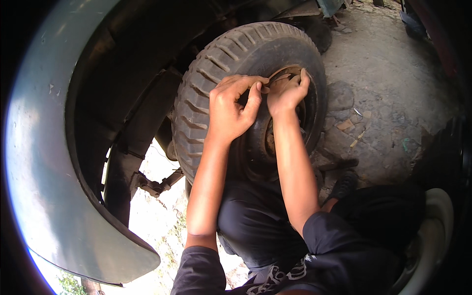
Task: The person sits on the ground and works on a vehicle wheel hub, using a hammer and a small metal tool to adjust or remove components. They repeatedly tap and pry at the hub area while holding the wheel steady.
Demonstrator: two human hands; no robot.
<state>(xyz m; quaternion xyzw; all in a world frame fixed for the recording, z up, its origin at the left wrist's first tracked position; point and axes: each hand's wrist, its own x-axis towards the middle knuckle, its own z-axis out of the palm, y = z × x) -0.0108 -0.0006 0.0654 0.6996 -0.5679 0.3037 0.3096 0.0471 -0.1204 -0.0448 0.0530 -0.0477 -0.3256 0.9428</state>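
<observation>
Vehicle wheel, mounted, clock directions taken from its hub. Tyre (pixel 250 55), black, deep-lugged, standing upright beneath a wheel arch. Rim (pixel 286 70), brownish, set in the tyre.

Left hand (pixel 230 105): at 11 o'clock, in front of the tyre, index finger and thumb extended toward the rim, their tips near each other; whether they pinch anything, cannot tell.

Right hand (pixel 286 94): at 12 o'clock, over the rim's upper part, palm upturned, thumb raised apart from the fingers; fingertips unclear, so cannot tell whether they grip.

Fender (pixel 49 162): grey-green, curved, well apart at 9 o'clock, sweeping down to 8.

Brick fragment (pixel 345 125): on the ground, 3 o'clock.

Dark shoe (pixel 345 183): between 4 and 5 o'clock.

Pale rounded object (pixel 439 216): 4 o'clock, partly shadowed, kind unclear.
</observation>
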